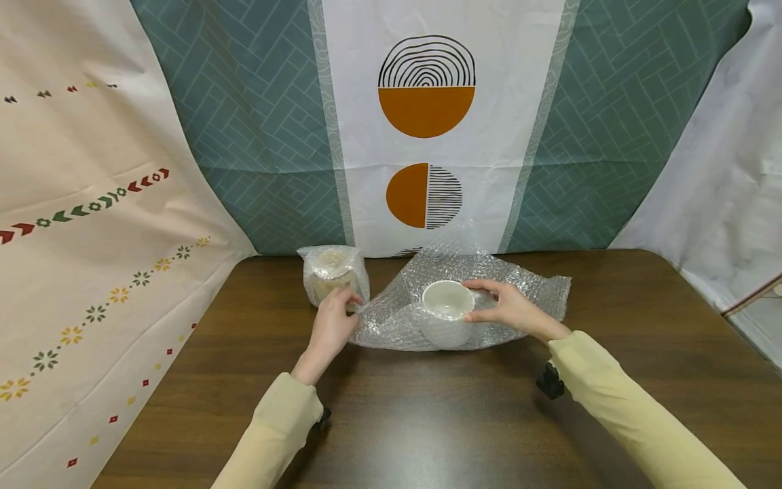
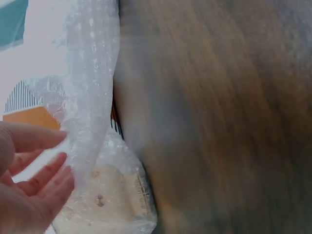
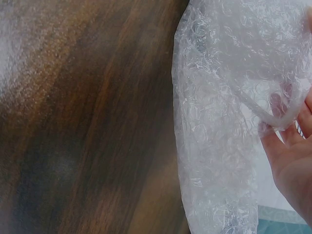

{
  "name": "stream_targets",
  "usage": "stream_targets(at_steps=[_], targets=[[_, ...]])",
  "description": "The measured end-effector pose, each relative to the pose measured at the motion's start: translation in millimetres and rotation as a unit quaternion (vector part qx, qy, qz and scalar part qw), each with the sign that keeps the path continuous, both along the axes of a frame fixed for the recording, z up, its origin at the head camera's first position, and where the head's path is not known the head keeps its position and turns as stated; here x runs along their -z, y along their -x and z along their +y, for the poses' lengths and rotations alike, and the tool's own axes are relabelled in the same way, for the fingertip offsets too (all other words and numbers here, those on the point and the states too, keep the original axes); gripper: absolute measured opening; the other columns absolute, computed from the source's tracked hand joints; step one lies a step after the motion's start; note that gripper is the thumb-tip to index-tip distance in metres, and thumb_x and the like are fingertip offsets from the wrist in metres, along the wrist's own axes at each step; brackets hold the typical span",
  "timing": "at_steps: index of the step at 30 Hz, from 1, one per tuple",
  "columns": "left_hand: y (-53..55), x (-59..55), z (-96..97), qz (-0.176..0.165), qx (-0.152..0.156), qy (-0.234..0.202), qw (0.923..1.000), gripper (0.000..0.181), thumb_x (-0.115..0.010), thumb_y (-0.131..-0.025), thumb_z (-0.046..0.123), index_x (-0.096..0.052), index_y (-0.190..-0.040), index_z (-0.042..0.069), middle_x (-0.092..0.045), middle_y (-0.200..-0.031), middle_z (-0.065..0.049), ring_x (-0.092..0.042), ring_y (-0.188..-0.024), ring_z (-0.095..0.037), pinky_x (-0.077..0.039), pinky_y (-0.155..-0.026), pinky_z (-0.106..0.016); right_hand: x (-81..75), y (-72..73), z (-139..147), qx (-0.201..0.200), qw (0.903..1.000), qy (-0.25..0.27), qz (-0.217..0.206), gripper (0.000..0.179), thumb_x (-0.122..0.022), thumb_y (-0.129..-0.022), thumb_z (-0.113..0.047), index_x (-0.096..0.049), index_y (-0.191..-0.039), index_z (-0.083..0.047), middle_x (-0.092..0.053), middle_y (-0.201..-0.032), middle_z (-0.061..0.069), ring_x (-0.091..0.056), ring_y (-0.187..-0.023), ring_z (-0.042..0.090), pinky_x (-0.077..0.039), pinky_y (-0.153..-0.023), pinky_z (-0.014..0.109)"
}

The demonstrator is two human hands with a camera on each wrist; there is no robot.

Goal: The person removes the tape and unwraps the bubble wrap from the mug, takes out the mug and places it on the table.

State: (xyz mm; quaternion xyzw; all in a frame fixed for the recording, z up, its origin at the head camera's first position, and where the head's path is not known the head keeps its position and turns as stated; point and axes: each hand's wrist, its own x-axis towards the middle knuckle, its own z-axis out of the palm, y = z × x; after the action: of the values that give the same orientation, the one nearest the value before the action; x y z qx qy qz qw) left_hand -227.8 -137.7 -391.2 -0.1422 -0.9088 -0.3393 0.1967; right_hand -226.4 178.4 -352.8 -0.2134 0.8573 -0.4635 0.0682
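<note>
A white mug (image 1: pixel 449 299) stands upright on a sheet of bubble wrap (image 1: pixel 391 326), one layer of which covers its front. My right hand (image 1: pixel 510 309) grips the mug at its handle side, index finger and thumb at the rim. Through the wrap, the right wrist view shows the mug's handle (image 3: pixel 278 119) by the fingers. At the sheet's left corner is my left hand (image 1: pixel 332 322), its thumb and fingers apart beside the plastic. The left wrist view shows a gap between those fingertips (image 2: pixel 62 158) and the thumb.
A bubble-wrapped beige item (image 1: pixel 334 275) stands at the back left, just beyond my left hand. The brown wooden table (image 1: pixel 403 414) ends at a patterned cloth (image 1: pixel 275 136) hanging behind it. More cloth hangs along the left and right sides.
</note>
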Motion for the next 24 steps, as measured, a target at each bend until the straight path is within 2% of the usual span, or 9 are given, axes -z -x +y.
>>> stream_targets(at_steps=[3, 7, 10, 14, 21, 24], targets=[[1.4, -2.7, 2.2, 0.031, 0.016, -0.005, 0.9994, 0.021, -0.066, -0.066, -0.01, -0.064, -0.083, 0.003, -0.057, -0.087, -0.01, -0.051, -0.081, -0.027, -0.042, -0.071, -0.038, -0.3, -0.3, -0.3, 0.0, 1.0, 0.002, 0.002, 0.066, -0.076, -0.072, -0.012, -0.045, -0.129, 0.004, -0.047, -0.123, 0.023, -0.048, -0.1, 0.035, -0.045, -0.072, 0.036], [4.5, -3.7, 6.6, 0.053, 0.048, -0.043, 0.9965, 0.017, -0.07, -0.07, -0.007, -0.063, -0.084, 0.001, -0.057, -0.085, -0.012, -0.053, -0.081, -0.027, -0.045, -0.067, -0.034, -0.8, -1.0, -0.2, 0.001, 1.0, 0.002, 0.0, 0.067, -0.077, -0.072, -0.014, -0.045, -0.129, 0.003, -0.046, -0.124, 0.022, -0.048, -0.102, 0.034, -0.044, -0.076, 0.039], [5.3, -5.3, 11.3, 0.041, 0.073, -0.07, 0.994, 0.015, -0.07, -0.074, -0.004, -0.063, -0.086, -0.001, -0.058, -0.085, -0.011, -0.055, -0.082, -0.026, -0.048, -0.064, -0.03, -1.0, -1.6, -0.2, 0.002, 1.0, -0.001, -0.003, 0.067, -0.076, -0.073, -0.014, -0.045, -0.13, 0.002, -0.046, -0.125, 0.022, -0.047, -0.103, 0.034, -0.043, -0.078, 0.04], [5.5, -8.9, 18.9, 0.012, 0.101, -0.091, 0.9906, 0.015, -0.07, -0.078, 0.001, -0.062, -0.092, 0.0, -0.059, -0.09, -0.01, -0.056, -0.085, -0.024, -0.049, -0.066, -0.027, 1.1, -0.1, 0.6, 0.002, 1.0, 0.001, 0.0, 0.066, -0.076, -0.073, -0.014, -0.045, -0.129, 0.003, -0.046, -0.124, 0.022, -0.048, -0.102, 0.033, -0.044, -0.076, 0.038], [5.9, -11.6, 34.0, 0.001, 0.143, -0.108, 0.9838, 0.024, -0.071, -0.078, 0.007, -0.061, -0.098, -0.001, -0.059, -0.095, -0.011, -0.057, -0.087, -0.027, -0.049, -0.068, -0.025, 25.8, 17.1, 8.2, 0.002, 1.0, 0.008, 0.004, 0.068, -0.078, -0.072, -0.021, -0.047, -0.13, -0.004, -0.047, -0.126, 0.017, -0.047, -0.104, 0.03, -0.043, -0.077, 0.038], [5.5, -12.2, 40.1, -0.002, 0.161, -0.105, 0.9813, 0.026, -0.071, -0.078, 0.007, -0.06, -0.099, -0.001, -0.058, -0.095, -0.011, -0.057, -0.087, -0.027, -0.048, -0.068, -0.023, 30.3, 20.5, 10.5, 0.003, 0.9999, 0.004, 0.009, 0.069, -0.078, -0.071, -0.027, -0.048, -0.13, -0.007, -0.048, -0.125, 0.013, -0.048, -0.103, 0.027, -0.043, -0.077, 0.037]])
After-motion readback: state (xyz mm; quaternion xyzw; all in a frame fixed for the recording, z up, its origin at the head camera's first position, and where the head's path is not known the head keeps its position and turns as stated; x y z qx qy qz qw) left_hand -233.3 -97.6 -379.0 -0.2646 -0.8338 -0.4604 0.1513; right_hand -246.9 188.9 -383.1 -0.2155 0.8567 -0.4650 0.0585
